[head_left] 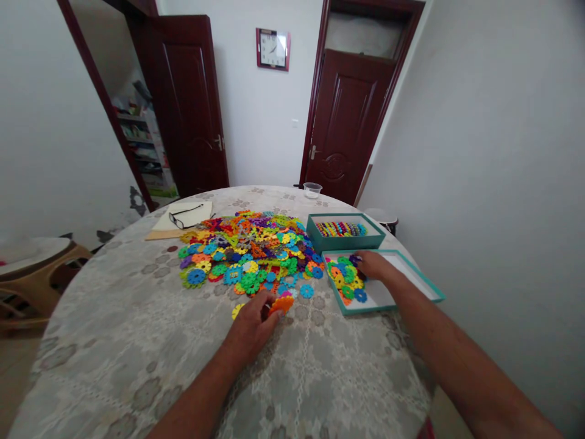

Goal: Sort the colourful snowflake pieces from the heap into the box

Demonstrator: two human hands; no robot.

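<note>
A big heap of coloured plastic snowflake discs (247,250) lies spread on the round table (137,341). My left hand (253,326) rests at the heap's near edge, fingers pinched on an orange disc (282,303). My right hand (372,264) reaches into the teal box lid (411,274), fingers curled over a purple disc among several loose discs (346,277) there. Behind it stands the teal box (343,233) with a row of discs stacked on edge.
Black glasses (185,216) lie on a beige notebook (176,224) at the table's far left. A small clear plastic cup (312,189) stands at the far edge. A wooden stool (36,274) stands to the left; dark doors and a wall clock are behind.
</note>
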